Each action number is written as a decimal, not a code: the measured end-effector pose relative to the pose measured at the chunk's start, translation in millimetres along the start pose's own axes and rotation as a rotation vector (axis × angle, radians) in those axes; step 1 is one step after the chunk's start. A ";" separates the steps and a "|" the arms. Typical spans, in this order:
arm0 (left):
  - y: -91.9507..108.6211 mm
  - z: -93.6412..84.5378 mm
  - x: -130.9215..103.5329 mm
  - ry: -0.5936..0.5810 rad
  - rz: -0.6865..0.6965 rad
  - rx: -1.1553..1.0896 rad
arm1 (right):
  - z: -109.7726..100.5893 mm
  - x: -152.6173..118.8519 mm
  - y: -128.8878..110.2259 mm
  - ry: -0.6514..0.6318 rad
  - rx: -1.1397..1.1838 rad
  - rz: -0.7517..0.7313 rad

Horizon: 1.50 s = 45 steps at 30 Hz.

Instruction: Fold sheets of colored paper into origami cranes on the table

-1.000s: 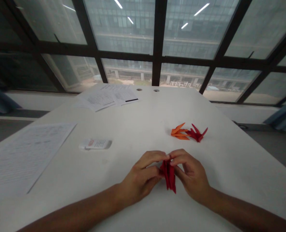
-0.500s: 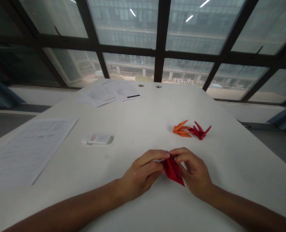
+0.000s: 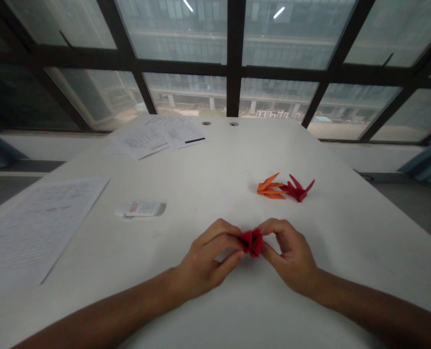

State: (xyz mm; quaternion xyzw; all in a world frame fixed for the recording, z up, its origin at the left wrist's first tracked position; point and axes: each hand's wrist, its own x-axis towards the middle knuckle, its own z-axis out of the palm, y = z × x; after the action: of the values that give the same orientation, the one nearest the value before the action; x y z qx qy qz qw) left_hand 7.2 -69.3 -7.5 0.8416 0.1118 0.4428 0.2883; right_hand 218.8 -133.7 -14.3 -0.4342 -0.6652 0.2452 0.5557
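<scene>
A small folded red paper [image 3: 252,243] is held between my two hands over the white table [image 3: 215,179]. My left hand [image 3: 210,254] pinches its left side with fingers and thumb. On its right side, my right hand [image 3: 291,254] grips it between thumb and fingertips. The paper shows several folds and an opening facing me. Beyond my right hand lie an orange folded paper figure [image 3: 271,188] and a red folded paper figure [image 3: 298,188], touching each other.
A white packet with red and dark print [image 3: 145,209] lies left of my hands. A large printed sheet [image 3: 37,228] covers the left side, and more printed papers [image 3: 146,138] lie at the far left. Dark-framed windows [image 3: 234,58] stand behind the table.
The red paper has turned between my fingers, from a long point aimed toward me to a compact, opened shape. The whole view has shifted slightly.
</scene>
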 end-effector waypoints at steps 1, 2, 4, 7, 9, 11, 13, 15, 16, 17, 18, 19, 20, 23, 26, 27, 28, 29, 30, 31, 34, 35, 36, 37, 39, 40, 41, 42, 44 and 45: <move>2.1 1.3 1.7 0.019 -0.117 -0.037 | 0.8 -0.4 0.9 0.014 0.021 0.092; 4.0 2.8 3.4 0.045 -0.239 -0.082 | 1.5 -0.4 1.3 0.012 0.046 0.176; 6.4 5.7 5.8 0.081 -0.446 -0.168 | 2.1 1.4 0.2 -0.042 0.107 0.293; 6.0 9.3 6.5 0.103 -0.628 -0.240 | 2.6 5.8 -4.6 -0.120 0.180 0.392; 4.7 11.4 5.6 0.117 -0.680 -0.278 | 3.6 7.8 -6.9 -0.136 0.218 0.430; 3.8 13.3 4.6 0.152 -0.692 -0.344 | 5.4 8.0 -6.6 -0.133 0.230 0.454; 3.5 15.0 3.8 0.179 -0.693 -0.413 | 7.3 6.6 -3.5 -0.113 0.229 0.465; 2.8 16.1 3.1 0.176 -0.699 -0.475 | 8.6 4.4 1.3 -0.090 0.254 0.471; 2.1 16.5 2.8 0.168 -0.706 -0.504 | 9.0 3.4 4.0 -0.078 0.280 0.473; 1.0 16.6 2.4 0.159 -0.715 -0.533 | 9.2 2.7 6.6 -0.066 0.309 0.476; -0.4 16.7 2.1 0.152 -0.724 -0.561 | 9.2 2.2 9.0 -0.055 0.338 0.480; -2.2 16.7 1.8 0.145 -0.734 -0.582 | 9.1 2.0 11.1 -0.050 0.363 0.487; -4.3 16.6 1.5 0.137 -0.744 -0.597 | 9.0 2.1 13.0 -0.050 0.383 0.496; -10.9 16.2 1.2 0.114 -0.762 -0.645 | 8.8 3.9 16.4 -0.058 0.415 0.532; -15.3 15.3 0.9 0.091 -0.765 -0.697 | 8.9 5.7 16.7 -0.062 0.413 0.555; -15.6 14.8 0.8 0.084 -0.761 -0.696 | 8.8 5.8 16.4 -0.066 0.401 0.553; -15.3 14.3 0.6 0.075 -0.754 -0.681 | 8.7 5.5 16.2 -0.071 0.379 0.545; -14.4 13.8 0.5 0.063 -0.743 -0.652 | 8.5 5.0 16.1 -0.073 0.349 0.529; -13.0 13.3 0.4 0.050 -0.729 -0.612 | 8.2 4.1 16.4 -0.072 0.310 0.507; -11.3 12.8 0.4 0.033 -0.715 -0.565 | 7.7 3.0 17.0 -0.067 0.265 0.479; -6.0 12.0 0.6 -0.010 -0.665 -0.425 | 6.1 -0.6 20.0 -0.054 0.117 0.390; -4.9 11.8 0.6 -0.018 -0.653 -0.388 | 5.6 -1.7 21.0 -0.052 0.080 0.362; -4.2 11.7 0.6 -0.026 -0.644 -0.355 | 5.1 -2.7 21.7 -0.055 0.055 0.336; -4.0 11.5 0.6 -0.034 -0.639 -0.326 | 4.6 -3.4 22.0 -0.061 0.041 0.310; -4.4 11.1 0.3 -0.055 -0.629 -0.272 | 3.3 -4.5 21.4 -0.085 0.031 0.262; -4.7 10.7 0.3 -0.068 -0.621 -0.249 | 2.5 -4.8 20.6 -0.099 0.024 0.245; -4.9 10.4 0.2 -0.078 -0.611 -0.230 | 1.5 -4.9 19.6 -0.114 0.012 0.231; -5.0 10.0 0.3 -0.089 -0.600 -0.216 | 0.4 -4.9 18.5 -0.124 -0.005 0.220; -4.6 9.4 0.6 -0.105 -0.586 -0.200 | -1.8 -4.6 16.7 -0.130 -0.044 0.202; -4.2 9.1 0.8 -0.111 -0.585 -0.195 | -2.7 -4.3 16.1 -0.126 -0.056 0.192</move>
State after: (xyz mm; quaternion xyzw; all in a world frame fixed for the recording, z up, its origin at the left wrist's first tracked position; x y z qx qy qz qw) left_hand 15.3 -69.1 -13.4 0.7650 0.2902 0.3030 0.4886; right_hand 226.2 -129.7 -28.9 -0.4950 -0.6609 0.3053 0.4743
